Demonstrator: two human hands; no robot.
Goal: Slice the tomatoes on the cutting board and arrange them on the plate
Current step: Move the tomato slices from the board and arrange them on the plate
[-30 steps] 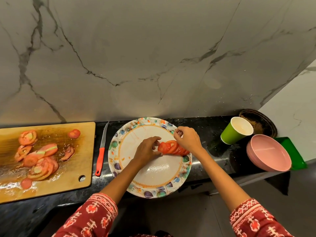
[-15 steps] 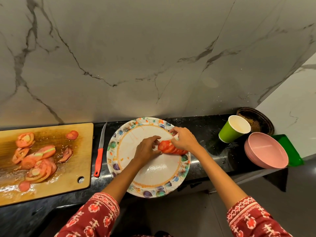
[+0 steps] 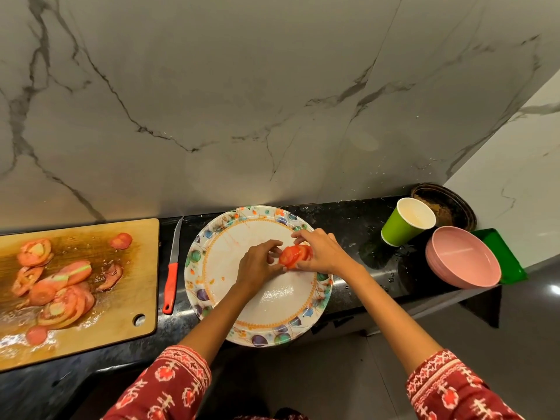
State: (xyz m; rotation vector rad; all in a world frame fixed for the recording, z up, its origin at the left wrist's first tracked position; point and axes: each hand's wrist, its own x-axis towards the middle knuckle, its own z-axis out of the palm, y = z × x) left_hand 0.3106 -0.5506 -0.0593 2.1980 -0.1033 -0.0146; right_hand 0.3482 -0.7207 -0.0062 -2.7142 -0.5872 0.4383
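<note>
Both hands meet over the patterned paper plate (image 3: 266, 301) on the black counter (image 3: 357, 234). Left hand (image 3: 257, 265) and right hand (image 3: 324, 253) pinch a small stack of tomato slices (image 3: 294, 256) between their fingertips. Left of the left hand lie a red-handled knife (image 3: 171, 280) and a wooden cutting board (image 3: 127, 298) with more tomato slices (image 3: 57, 286).

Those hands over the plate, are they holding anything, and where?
Yes: a short row of tomato slices. The left hand pinches its left end, the right hand grips its right side, just above the patterned plate.
</note>
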